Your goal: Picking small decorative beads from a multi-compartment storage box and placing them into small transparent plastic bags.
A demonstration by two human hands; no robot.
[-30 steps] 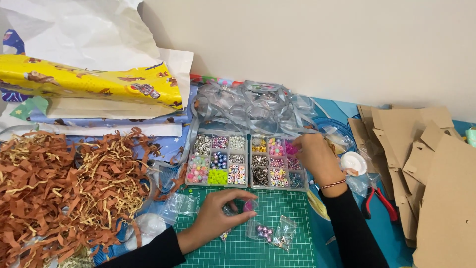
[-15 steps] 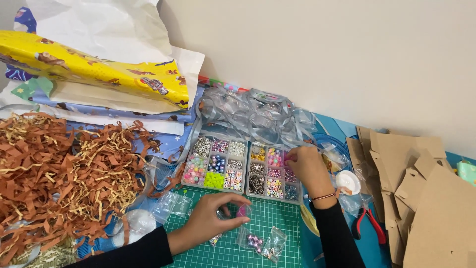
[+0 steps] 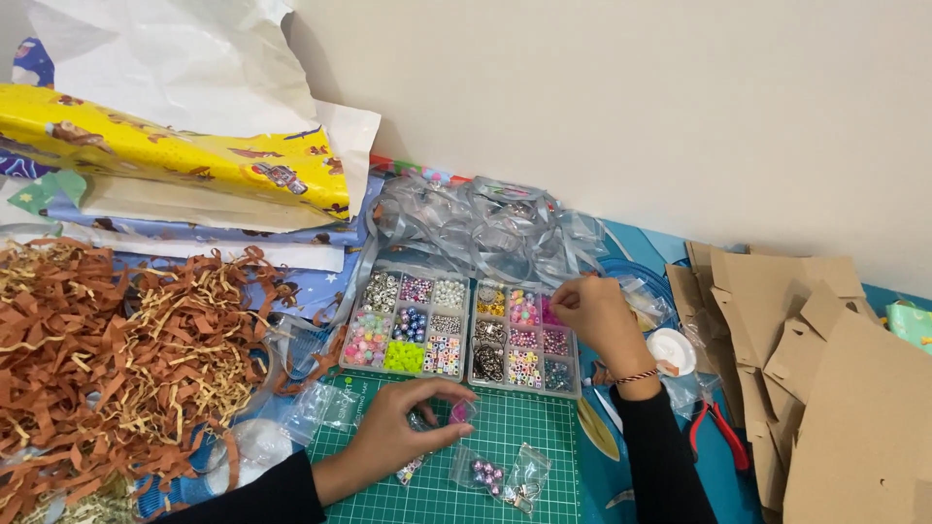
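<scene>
Head view: her left hand [image 3: 403, 432] pinches a small clear bag holding a pink bead [image 3: 460, 411] over the green cutting mat [image 3: 505, 485]. Just beyond, the right hand [image 3: 592, 315], fingertips closed together, dips into the pink compartment of the right bead organizer [image 3: 524, 340]. Silver ribbon [image 3: 485, 228] lies behind; shredded brown paper [image 3: 116, 349] crowds the left.
</scene>
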